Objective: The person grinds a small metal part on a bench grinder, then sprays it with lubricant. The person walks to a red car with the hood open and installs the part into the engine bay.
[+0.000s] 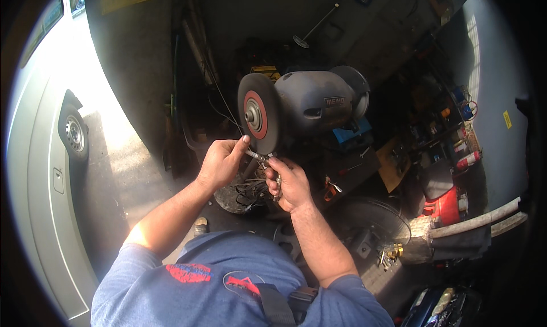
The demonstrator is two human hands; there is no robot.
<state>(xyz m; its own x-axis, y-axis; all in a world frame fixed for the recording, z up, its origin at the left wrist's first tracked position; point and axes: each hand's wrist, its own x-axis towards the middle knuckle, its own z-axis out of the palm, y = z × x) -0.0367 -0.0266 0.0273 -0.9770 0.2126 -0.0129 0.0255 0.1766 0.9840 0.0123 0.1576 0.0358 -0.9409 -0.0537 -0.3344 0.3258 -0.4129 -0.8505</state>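
Just in front of the bench grinder (pixel 319 96), both hands hold a slim metal part (pixel 260 156) at the lower edge of its wheel (pixel 272 113). The part has a pale end and a darker, ridged middle; I cannot tell its exact kind. My left hand (pixel 222 163) pinches the pale end between thumb and fingers. Closed round the other end is my right hand (pixel 292 184), its thumb on top. A bit of metal shows among the right fingers. The wheel is dark with a red centre disc. Whether part and wheel touch is unclear.
A pale vehicle (pixel 43 196) stands in sunlight at the left. Dark wires (pixel 248 196) hang below the hands. Orange-handled pliers (pixel 330 189) lie right of them. A red container (pixel 443 207) and pale hoses (pixel 478 220) are farther right. Crowded shelves line the right wall.
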